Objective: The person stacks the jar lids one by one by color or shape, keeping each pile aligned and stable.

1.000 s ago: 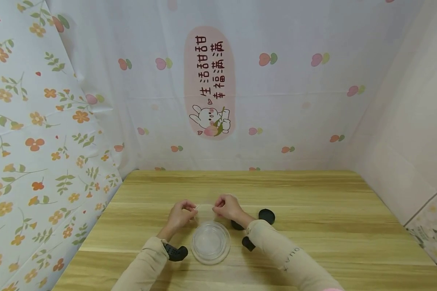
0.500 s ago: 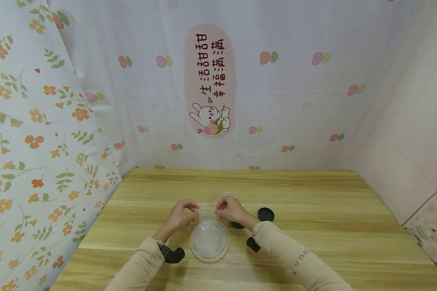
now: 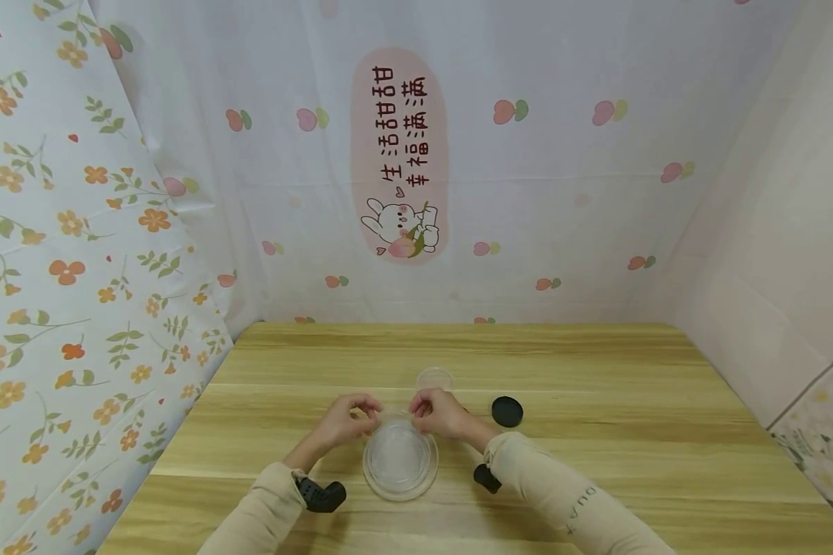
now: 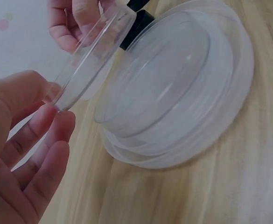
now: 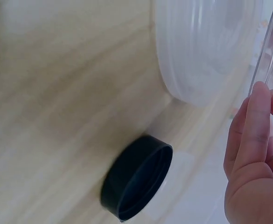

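Observation:
My left hand (image 3: 350, 420) pinches one edge of a clear, shallow round dish (image 4: 96, 56) between thumb and fingers. The opposite edge is pinched by my right hand (image 3: 444, 416). The wrist views show this dish tilted on its side, just beyond a stack of clear round dishes (image 3: 399, 462) on the table. In the left wrist view a gap shows between the held dish and the uppermost piece of the stack (image 4: 173, 88). Transparent edges make the number of stacked pieces hard to tell.
Right of my right hand lies a round black lid (image 3: 507, 411). The right wrist view shows a black lid (image 5: 136, 179) beside the stack. Behind my right hand is another clear round piece (image 3: 436, 378). A patterned cloth (image 3: 548, 193) hangs behind the wooden table (image 3: 597, 370).
Both hands, still pinching the clear dish, have come slightly nearer to the stack. The clear round piece behind my right hand now shows more fully. The stack has stayed in place.

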Demonstrator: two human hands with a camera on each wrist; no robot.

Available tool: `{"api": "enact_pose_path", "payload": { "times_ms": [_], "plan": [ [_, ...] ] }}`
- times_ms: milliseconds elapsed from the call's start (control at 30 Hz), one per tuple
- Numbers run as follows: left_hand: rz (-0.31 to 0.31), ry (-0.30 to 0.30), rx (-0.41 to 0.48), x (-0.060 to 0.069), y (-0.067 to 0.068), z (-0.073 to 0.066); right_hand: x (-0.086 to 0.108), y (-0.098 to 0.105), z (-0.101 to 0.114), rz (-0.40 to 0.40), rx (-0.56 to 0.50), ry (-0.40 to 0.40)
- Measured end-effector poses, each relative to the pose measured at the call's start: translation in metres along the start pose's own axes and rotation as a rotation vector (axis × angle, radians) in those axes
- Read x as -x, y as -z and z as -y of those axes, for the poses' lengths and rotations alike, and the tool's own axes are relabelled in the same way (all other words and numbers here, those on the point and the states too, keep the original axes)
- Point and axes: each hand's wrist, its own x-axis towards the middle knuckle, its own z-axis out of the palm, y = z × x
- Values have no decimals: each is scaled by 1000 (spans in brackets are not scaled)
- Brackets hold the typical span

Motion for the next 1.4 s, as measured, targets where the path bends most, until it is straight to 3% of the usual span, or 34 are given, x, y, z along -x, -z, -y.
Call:
{"api": "enact_pose_path", "payload": {
  "times_ms": [200, 433, 533, 667, 833, 933, 1167, 1400],
  "plan": [
    [60, -82, -41, 13, 1, -18, 4, -5, -3, 41, -35, -9],
    [108, -119, -102, 19, 0, -23, 7, -8, -7, 63, -11, 1],
    [118, -137, -117, 20, -3, -19, 9, -9, -8, 66, 2, 15],
    [122, -152, -120, 17, -7, 1, 11, -12, -10, 73, 26, 30],
    [117, -115, -120, 13, -9, 22, 12, -13, -11, 76, 53, 37],
    [112, -103, -113, 13, -10, 21, 12, -13, -12, 67, 58, 42],
    [119, -94, -99, 20, -9, -2, 13, -14, -10, 71, 11, 6],
    [111, -86, -129, 13, -10, 20, 14, -14, -9, 62, 9, -15]
  ]
}}
